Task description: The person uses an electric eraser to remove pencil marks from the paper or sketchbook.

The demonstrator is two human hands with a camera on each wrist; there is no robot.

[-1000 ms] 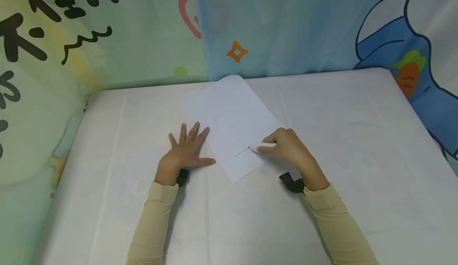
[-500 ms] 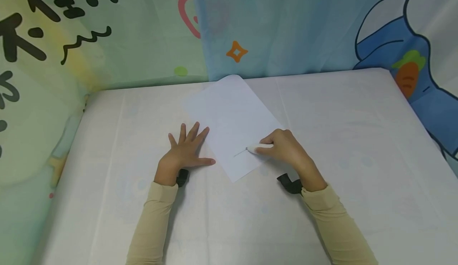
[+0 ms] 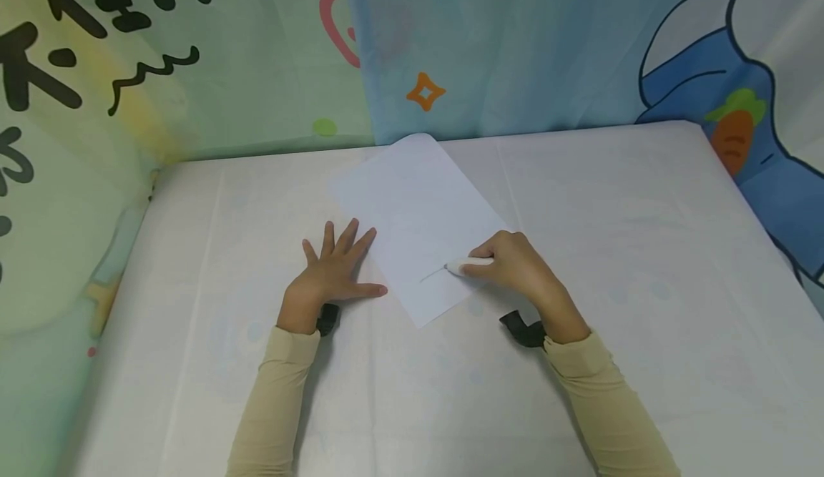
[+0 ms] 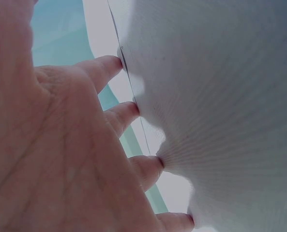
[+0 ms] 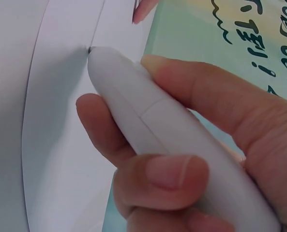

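Note:
In the head view a white sheet of paper [image 3: 418,205] lies slantwise on the table, with a short thin dark line [image 3: 431,275] near its front corner. My right hand [image 3: 518,269] grips a thick white pen-shaped tool [image 5: 158,121] between thumb and curled fingers. The tool's small dark tip meets the paper at the right end of that line. My left hand [image 3: 331,277] rests on the table with fingers spread; its index fingertip and thumb tip are at the sheet's left edge. In the left wrist view its fingertips [image 4: 131,108] press on the white surface.
A white cloth covers the table [image 3: 257,391]. Printed curtains [image 3: 515,55] hang along its back and left sides. Dark wrist mounts [image 3: 524,330] sit below both hands.
My right hand and the tool shift slightly left along the thin line, then a touch back to the right. My left hand and the paper stay in place.

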